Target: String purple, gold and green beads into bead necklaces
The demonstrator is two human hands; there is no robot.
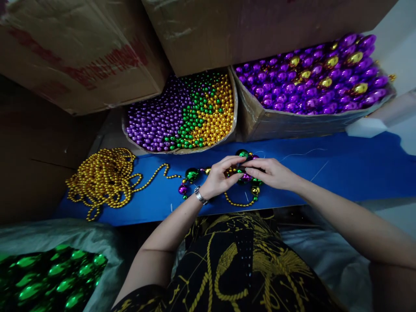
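A bead necklace (pixel 192 174) of large green, purple and gold balls lies on the blue tabletop, with a loop of small gold beads (pixel 238 204) at its near side. Bent over its middle, my left hand (pixel 222 175) is closed, thumb and fingers pinching the strand. From the right, my right hand (pixel 271 171) meets it, its fingers pressed together on the same part of the necklace. A small dark piece shows between the fingertips; its kind is hidden. Beyond the right hand a thin pale thread (pixel 305 153) lies on the blue surface.
A heap of gold bead chain (pixel 100 177) lies at the left. Behind stand an open box of small purple, green and gold beads (pixel 182 117) and a box of larger purple and gold ones (pixel 308 82). Cardboard boxes (pixel 81 56) rise above. A sack (pixel 110 242) holds green balls.
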